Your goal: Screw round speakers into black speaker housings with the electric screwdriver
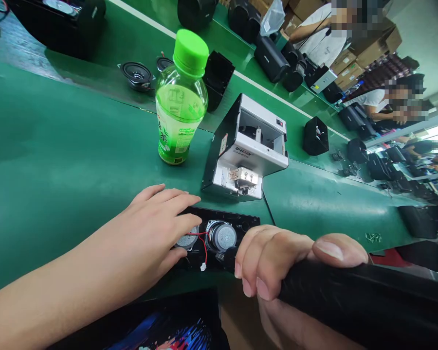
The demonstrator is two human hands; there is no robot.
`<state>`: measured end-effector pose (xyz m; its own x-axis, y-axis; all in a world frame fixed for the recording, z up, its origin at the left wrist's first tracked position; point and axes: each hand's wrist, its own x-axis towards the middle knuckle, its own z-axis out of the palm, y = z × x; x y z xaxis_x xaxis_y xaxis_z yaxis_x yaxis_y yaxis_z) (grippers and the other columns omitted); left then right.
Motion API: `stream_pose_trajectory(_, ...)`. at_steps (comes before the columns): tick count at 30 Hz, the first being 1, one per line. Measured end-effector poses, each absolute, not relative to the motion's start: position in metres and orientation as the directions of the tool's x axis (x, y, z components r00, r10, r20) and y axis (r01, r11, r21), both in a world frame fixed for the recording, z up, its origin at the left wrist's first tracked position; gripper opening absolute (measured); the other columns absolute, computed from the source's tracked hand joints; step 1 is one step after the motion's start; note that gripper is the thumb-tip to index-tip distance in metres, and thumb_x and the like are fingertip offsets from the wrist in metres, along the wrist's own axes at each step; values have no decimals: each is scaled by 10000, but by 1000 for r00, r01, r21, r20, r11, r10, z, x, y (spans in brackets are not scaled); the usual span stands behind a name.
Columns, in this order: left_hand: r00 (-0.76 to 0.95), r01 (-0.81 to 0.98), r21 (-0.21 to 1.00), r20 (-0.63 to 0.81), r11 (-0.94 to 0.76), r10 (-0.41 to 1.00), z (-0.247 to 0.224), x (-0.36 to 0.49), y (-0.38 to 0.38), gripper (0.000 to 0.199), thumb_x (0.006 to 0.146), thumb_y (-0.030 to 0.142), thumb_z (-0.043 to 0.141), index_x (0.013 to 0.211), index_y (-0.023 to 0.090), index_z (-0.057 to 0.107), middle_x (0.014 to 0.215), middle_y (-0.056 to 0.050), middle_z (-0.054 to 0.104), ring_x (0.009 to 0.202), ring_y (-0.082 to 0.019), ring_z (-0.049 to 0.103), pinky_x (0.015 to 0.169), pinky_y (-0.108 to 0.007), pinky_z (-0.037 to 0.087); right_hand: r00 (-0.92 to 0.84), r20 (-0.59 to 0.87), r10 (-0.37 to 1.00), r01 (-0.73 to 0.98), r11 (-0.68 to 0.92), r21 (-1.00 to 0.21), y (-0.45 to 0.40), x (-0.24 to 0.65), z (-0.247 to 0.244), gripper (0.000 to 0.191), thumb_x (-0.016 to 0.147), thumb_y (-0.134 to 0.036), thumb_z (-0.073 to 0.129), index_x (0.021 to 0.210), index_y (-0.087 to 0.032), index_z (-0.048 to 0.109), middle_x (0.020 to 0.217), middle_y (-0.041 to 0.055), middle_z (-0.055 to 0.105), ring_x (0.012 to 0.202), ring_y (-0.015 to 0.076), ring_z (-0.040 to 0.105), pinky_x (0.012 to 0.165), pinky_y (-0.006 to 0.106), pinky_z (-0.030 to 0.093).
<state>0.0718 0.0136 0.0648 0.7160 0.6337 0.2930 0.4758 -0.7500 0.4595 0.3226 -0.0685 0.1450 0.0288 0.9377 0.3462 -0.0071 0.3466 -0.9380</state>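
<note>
Left forearm (69, 277), bare, extended diagonally from the lower left; its wrist was nearly straight. Left hand (164, 216), back uppermost: fingers slightly spread and gently bent, thumb (175, 254) held apart below them. Right hand (277, 257), separate from the left: fingers tightly curled, fingertips turned downward, right thumb (337, 250) laid uppermost with its nail visible.

Bright indoor light, white glare at right edge, pale sheen on green counter (324, 199), soft shadows, centre mostly sharp, black tool (354, 296) stretched at lower right, far right soft, upper-right patches pixelated
</note>
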Motion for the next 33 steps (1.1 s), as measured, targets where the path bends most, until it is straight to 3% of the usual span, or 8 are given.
stream_pose_trajectory(5,707,490,507,245,-709,663,64,72,12,352,953,190,872,1282,297,936,1697,-143,871,1543,-481,836,1388,-836,620,27,362,932,2,362,-932,-65,322,145,292,1344,-466,672,1449,-470,945,697,-69,751,551,192,743,629,379,737)
stream_pose_trajectory(11,717,483,493,251,-724,650,64,74,13,351,973,192,885,1305,294,936,1675,-153,882,1483,-482,861,1318,-855,657,27,365,931,3,365,-931,-65,325,143,269,1342,-525,671,1382,-443,924,706,-61,745,561,199,744,623,381,724)
stream_pose_trajectory(13,717,482,482,264,-732,645,65,74,13,349,958,181,898,1291,282,937,1661,-159,889,1465,-487,868,1299,-853,673,-43,310,950,23,311,-950,-58,325,146,166,1260,-554,823,1356,-448,907,763,-41,780,650,234,799,672,422,752)
stream_pose_trajectory(18,717,496,461,261,-736,647,68,75,11,334,941,185,931,1262,273,942,1649,-151,900,1447,-481,879,1285,-821,701,-128,249,960,81,260,-962,-30,314,154,374,1053,-615,1026,1356,-451,879,893,4,847,818,302,868,758,507,785)
stream_pose_trajectory(23,720,499,432,275,-751,637,71,72,8,424,861,139,926,1277,220,929,1677,-217,876,1502,-507,858,1341,-816,688,-175,252,952,112,273,-955,-41,312,148,306,1099,-630,986,1322,-440,896,863,3,852,756,296,853,750,503,773)
stream_pose_trajectory(26,721,481,478,261,-735,642,71,67,8,437,894,131,902,1318,237,920,1736,-198,846,1597,-491,816,1398,-758,669,-181,329,927,82,347,-934,-62,315,137,147,1245,-573,836,1301,-465,919,766,-40,806,597,238,767,695,439,738)
stream_pose_trajectory(29,705,477,525,251,-705,663,68,63,10,380,953,136,858,1302,269,929,1731,-160,853,1630,-460,798,1422,-707,655,-156,439,885,50,451,-891,-74,315,125,259,1343,-472,672,1357,-513,927,690,-85,755,467,175,660,634,355,689)
stream_pose_trajectory(33,709,464,497,288,-734,644,63,62,11,336,969,162,851,1285,251,921,1653,-172,887,1571,-467,822,1387,-720,669,-128,486,864,64,497,-866,-76,312,115,290,1343,-422,657,1432,-478,928,687,-83,756,487,176,699,676,365,721)
